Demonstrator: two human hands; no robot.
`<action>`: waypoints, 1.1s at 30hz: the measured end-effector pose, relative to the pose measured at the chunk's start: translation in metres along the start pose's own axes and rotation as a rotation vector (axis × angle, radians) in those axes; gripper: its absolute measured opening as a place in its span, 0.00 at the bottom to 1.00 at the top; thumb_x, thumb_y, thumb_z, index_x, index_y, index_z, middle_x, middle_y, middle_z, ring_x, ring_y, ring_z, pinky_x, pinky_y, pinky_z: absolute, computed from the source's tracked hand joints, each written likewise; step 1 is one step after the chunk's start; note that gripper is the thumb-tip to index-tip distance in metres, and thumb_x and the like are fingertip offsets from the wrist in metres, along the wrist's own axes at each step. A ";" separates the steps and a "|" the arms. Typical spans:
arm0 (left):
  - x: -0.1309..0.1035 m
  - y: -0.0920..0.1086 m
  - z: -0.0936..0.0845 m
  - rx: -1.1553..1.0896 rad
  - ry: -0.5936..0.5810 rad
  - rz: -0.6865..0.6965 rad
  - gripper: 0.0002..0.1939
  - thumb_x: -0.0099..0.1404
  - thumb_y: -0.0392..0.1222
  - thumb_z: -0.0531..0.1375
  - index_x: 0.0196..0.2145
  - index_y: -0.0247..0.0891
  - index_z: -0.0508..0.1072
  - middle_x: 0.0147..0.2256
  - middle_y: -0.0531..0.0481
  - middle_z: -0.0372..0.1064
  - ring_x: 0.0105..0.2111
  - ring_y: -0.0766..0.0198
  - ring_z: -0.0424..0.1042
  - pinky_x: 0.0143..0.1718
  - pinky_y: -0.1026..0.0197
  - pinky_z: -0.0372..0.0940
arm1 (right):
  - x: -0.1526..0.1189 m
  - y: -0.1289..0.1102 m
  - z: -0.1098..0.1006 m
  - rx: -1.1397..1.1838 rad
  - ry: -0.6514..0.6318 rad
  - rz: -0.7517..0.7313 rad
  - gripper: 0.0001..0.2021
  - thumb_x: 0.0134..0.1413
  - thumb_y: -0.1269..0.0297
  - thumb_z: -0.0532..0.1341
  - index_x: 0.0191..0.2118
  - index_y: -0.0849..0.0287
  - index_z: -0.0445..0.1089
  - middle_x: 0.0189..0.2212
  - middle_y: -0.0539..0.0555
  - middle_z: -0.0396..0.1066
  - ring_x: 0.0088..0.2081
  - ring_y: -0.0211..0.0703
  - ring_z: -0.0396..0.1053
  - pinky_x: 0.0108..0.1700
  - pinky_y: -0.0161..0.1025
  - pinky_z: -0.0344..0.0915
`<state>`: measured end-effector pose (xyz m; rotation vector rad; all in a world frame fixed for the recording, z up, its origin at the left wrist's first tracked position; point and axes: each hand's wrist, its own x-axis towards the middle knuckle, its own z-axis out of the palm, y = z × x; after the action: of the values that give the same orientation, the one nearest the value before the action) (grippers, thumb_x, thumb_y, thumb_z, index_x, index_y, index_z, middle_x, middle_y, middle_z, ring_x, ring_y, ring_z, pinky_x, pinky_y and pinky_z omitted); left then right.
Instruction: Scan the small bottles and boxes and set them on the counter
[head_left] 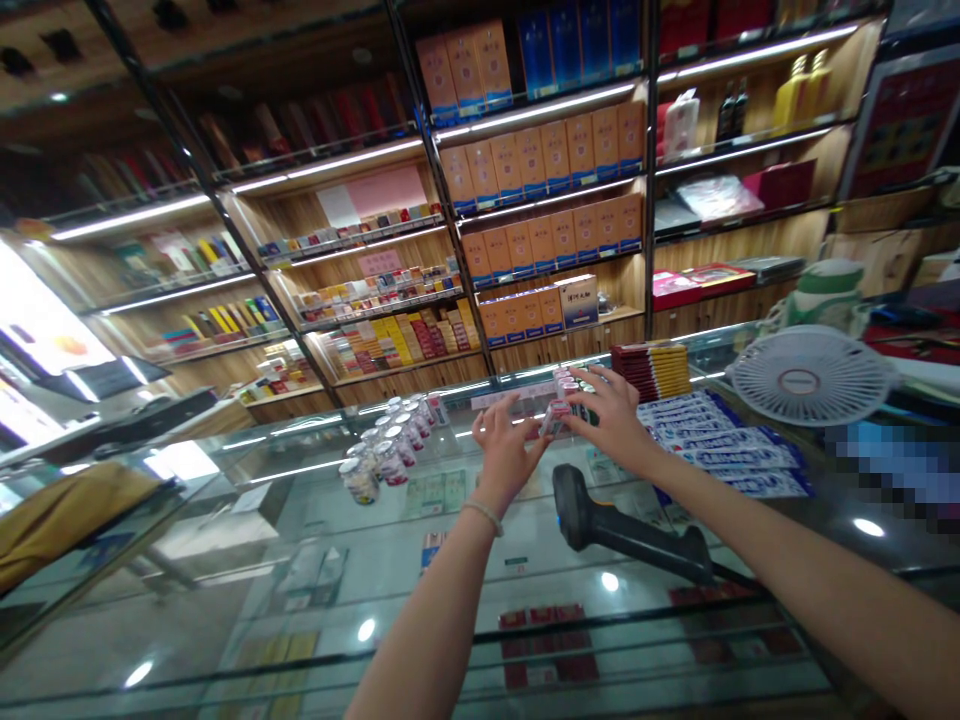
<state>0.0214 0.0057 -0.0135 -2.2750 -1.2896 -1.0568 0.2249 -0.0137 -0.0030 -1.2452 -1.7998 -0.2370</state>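
Over the glass counter (pixel 375 560), my left hand (pixel 506 450) and my right hand (pixel 611 415) meet around a small pink-and-white pack (pixel 555 418). The thumb and a finger of each hand pinch it, while the other fingers of my left hand are raised. More small packs (pixel 568 380) show just behind my right hand, partly covered by it. A black barcode scanner (pixel 630 530) lies on the glass below my right hand. To the left of my hands stand rows of small round tubs (pixel 390 445) with pale lids.
Blue-and-white packets (pixel 724 445) lie fanned out on the right, beside red and yellow packs (pixel 652 370). A white round fan (pixel 810 375) and a green-and-white jug (pixel 825 290) stand farther right. Shelves (pixel 551 270) of boxes line the back wall.
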 end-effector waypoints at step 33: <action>-0.008 -0.115 -0.135 0.427 0.007 0.040 0.27 0.60 0.49 0.68 0.56 0.53 0.71 0.68 0.42 0.54 0.67 0.45 0.53 0.68 0.37 0.36 | 0.081 -0.146 0.089 0.110 -0.053 -0.073 0.11 0.61 0.54 0.61 0.38 0.53 0.78 0.63 0.55 0.65 0.66 0.55 0.52 0.63 0.58 0.46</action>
<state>-0.1374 -0.0163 0.0622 -1.9628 -1.3129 -0.6925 0.0480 0.0232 0.0537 -1.1188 -1.8804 -0.1453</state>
